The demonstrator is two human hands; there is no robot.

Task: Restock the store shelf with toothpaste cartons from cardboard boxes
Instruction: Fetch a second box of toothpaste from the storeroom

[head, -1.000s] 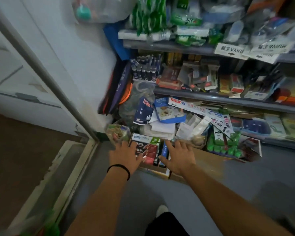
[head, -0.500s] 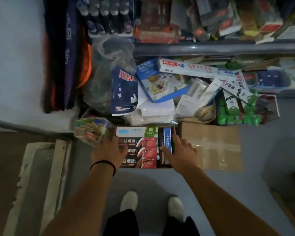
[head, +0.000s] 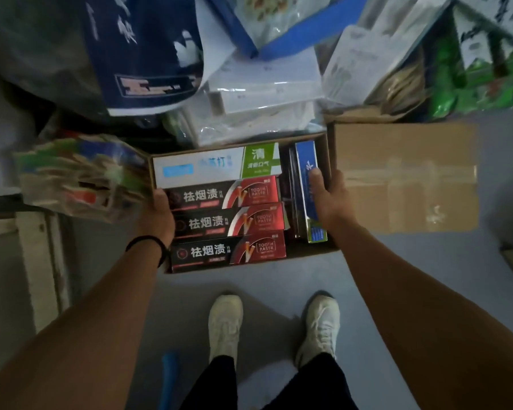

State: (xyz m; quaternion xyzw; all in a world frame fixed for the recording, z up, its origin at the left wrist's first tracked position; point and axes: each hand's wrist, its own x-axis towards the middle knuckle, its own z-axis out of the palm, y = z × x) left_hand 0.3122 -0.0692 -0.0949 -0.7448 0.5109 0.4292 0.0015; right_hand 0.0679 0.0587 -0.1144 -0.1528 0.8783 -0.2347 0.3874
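With our left hand (head: 157, 214) and right hand (head: 328, 196) gripping opposite walls of the box (head: 326, 156) on the floor, thumbs inside beside the cartons (head: 228, 223), we should lift evenly, keeping it level.

Between your hands sits a matt brown cardboard box (head: 329, 161) of glossy printed red-and-black paperboard toothpaste cartons (head: 228, 221). Right of your grip, the closed brown cardboard box (head: 406, 149) carries shiny clear tape (head: 409, 177).
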